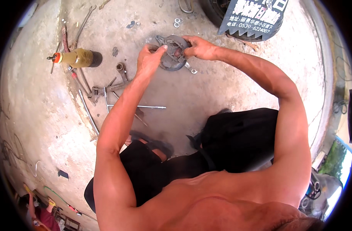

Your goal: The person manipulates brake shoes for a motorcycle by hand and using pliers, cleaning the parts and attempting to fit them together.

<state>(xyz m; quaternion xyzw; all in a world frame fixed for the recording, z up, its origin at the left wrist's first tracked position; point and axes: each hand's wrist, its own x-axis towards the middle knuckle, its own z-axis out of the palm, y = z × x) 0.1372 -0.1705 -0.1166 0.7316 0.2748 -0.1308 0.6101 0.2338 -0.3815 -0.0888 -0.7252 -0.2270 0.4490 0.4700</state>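
Note:
On the concrete floor ahead of me lies a round, grey drum brake assembly (173,64) with curved shoes around its inside and a small metal arm sticking out at the lower right. My left hand (149,58) grips its left edge, thumb pressed on the near shoe. Against the upper right edge, my right hand (201,48) is closed with its thumb reaching inside the rim. Fingers of both hands are partly hidden behind the assembly.
To the left lie a plastic bottle of yellowish liquid (77,57), an adjustable wrench (100,90), a ring spanner (121,69), a T-handle wrench (145,106) and pliers (83,25). A wheel with a dark mudflap (255,17) stands far right. Another person (45,215) is at lower left.

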